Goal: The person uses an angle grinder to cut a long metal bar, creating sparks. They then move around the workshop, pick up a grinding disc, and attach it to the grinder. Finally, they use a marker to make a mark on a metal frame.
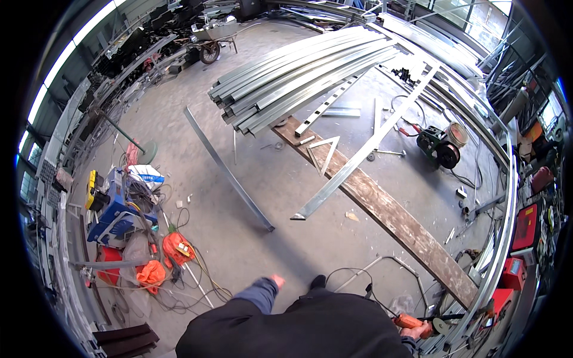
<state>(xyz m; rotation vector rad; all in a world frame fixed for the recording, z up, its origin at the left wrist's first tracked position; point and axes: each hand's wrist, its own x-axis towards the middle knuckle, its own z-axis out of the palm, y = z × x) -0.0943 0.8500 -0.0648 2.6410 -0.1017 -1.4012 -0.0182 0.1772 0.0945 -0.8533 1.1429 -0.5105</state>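
Note:
My right hand, low at the right, is wrapped around an orange angle grinder, whose round disc points to the right. Beyond that disc run long metal rails along the right side. My left hand hangs over the bare floor in front of me; it is small and smeared, so its fingers cannot be made out. A loose metal bar lies on the floor ahead of it. Another long metal profile rests across a brown plank, its near end jutting out past the plank's left edge.
A stack of galvanized channels lies ahead. To the left stand a blue machine and orange bags amid tangled cables. On the right are a wire-spool machine and red boxes. A wheelbarrow stands far off.

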